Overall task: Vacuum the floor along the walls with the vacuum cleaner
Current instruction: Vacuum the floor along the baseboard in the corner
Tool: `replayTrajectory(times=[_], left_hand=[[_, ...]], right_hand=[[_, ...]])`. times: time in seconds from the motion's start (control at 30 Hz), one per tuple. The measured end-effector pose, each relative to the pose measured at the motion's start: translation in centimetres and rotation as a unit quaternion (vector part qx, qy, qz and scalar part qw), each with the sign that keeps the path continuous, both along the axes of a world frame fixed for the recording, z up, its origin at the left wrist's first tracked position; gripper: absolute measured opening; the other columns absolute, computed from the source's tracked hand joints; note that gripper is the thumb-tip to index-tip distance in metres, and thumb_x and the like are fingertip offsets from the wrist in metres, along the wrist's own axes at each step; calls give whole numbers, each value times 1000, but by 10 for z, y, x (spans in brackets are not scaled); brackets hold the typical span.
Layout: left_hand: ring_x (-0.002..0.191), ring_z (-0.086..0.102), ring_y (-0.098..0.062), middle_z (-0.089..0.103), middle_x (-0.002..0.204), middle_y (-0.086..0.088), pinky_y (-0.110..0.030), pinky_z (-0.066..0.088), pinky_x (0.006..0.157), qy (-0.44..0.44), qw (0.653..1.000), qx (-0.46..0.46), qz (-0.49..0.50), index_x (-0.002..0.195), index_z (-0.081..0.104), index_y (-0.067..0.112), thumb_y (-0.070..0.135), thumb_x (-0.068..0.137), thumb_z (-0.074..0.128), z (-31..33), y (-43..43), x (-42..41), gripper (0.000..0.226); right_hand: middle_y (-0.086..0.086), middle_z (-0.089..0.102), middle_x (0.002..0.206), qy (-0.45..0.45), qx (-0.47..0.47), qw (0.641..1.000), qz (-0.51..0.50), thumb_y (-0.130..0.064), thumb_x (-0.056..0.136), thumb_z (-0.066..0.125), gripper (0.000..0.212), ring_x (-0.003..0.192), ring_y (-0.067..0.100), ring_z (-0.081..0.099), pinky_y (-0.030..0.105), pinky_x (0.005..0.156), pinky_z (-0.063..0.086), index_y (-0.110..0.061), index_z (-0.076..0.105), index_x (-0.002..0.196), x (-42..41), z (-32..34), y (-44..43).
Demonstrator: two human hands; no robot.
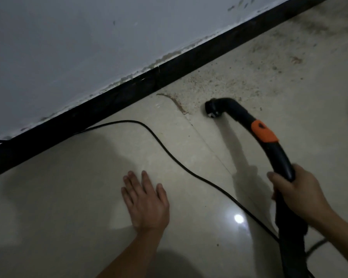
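Gripping the black vacuum hose handle (277, 155), the right hand (293, 193) aims its nozzle (212, 109) at the dusty floor (249, 81) near the black baseboard (109, 101). The left hand (145, 199) hovers flat, fingers spread, beside the power cord (169, 155).

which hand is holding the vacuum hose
The right hand grips the black hose; the left hand is spread open, holding nothing.

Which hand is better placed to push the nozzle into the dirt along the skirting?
Right. The right hand grips the vacuum wand, its nozzle at the dirt patch; the left hand is open, holding nothing.
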State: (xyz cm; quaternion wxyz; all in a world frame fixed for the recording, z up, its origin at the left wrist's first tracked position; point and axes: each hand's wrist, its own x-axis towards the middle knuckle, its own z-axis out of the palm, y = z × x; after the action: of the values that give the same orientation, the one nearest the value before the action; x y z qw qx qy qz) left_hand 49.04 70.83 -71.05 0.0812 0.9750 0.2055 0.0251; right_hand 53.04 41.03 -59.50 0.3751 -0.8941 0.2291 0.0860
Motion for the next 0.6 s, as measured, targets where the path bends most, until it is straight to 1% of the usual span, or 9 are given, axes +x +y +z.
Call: replayTrajectory(times=[0.03, 0.1, 0.17, 0.23, 0.3, 0.37, 0.43, 0.53, 0.6], left_hand=[[138, 28, -43, 34, 147, -30, -54, 20, 115, 3, 1000, 0, 0, 139, 44, 1, 38, 92, 32, 0, 0, -1, 61], [139, 28, -43, 34, 147, -29, -54, 21, 115, 9, 1000, 1, 2, 139, 45, 2, 38, 92, 33, 1, 0, -2, 60], [139, 28, -42, 34, 148, -28, -53, 20, 115, 16, 1000, 4, 0, 139, 46, 2, 39, 92, 33, 1, -1, -1, 60], [139, 28, -41, 34, 148, -28, -53, 19, 115, 14, 1000, 9, -2, 138, 46, 3, 39, 92, 33, 0, -1, 0, 60], [140, 27, -41, 33, 149, -27, -52, 19, 115, 17, 1000, 10, 4, 139, 46, 3, 39, 92, 33, -1, 1, 0, 61], [141, 26, -40, 32, 150, -26, -52, 19, 115, 26, 1000, 3, 2, 139, 46, 4, 40, 92, 32, 0, 1, -2, 62], [141, 25, -40, 31, 150, -25, -52, 18, 115, 30, 1000, -1, 2, 139, 46, 4, 41, 92, 32, 1, 1, 0, 62], [141, 25, -40, 31, 151, -25, -52, 17, 115, 32, 999, 2, 0, 139, 46, 4, 41, 92, 33, -1, 2, 1, 61], [141, 25, -40, 31, 150, -26, -51, 16, 115, 32, 999, 6, -2, 139, 46, 4, 41, 92, 33, -1, 3, 1, 61]], right_hand=[[6, 65, 54, -7, 6, 1000, 8, -20, 86, 70, 14, 41, 13, 63, 28, 46, 46, -15, 57, 81, 20, 1, 3], [10, 65, 62, -12, 46, 999, 15, -20, 86, 68, 13, 43, 18, 64, 29, 49, 48, -10, 59, 86, 65, -2, 13], [11, 62, 64, -11, 100, 995, 0, -18, 87, 67, 16, 47, 23, 64, 32, 50, 51, -5, 60, 92, 108, -5, 30], [11, 61, 65, -17, 122, 992, -4, -18, 86, 66, 18, 49, 26, 64, 36, 53, 54, -3, 60, 95, 134, -8, 47], [11, 62, 64, -15, 109, 994, 14, -19, 84, 66, 17, 48, 25, 66, 35, 51, 55, -5, 59, 91, 130, -14, 63], [10, 65, 62, -11, 82, 995, 63, -21, 83, 67, 15, 45, 21, 66, 30, 46, 51, -10, 58, 85, 107, -22, 72], [8, 66, 61, 1, 63, 994, 94, -23, 82, 67, 15, 44, 17, 66, 28, 44, 48, -13, 57, 85, 92, -22, 78], [9, 66, 65, -22, 50, 997, 58, -23, 84, 66, 16, 44, 15, 65, 28, 45, 49, -11, 58, 91, 102, -19, 83], [8, 66, 66, -32, 38, 997, 62, -23, 83, 66, 16, 42, 12, 65, 27, 45, 49, -12, 57, 91, 105, -14, 92]])
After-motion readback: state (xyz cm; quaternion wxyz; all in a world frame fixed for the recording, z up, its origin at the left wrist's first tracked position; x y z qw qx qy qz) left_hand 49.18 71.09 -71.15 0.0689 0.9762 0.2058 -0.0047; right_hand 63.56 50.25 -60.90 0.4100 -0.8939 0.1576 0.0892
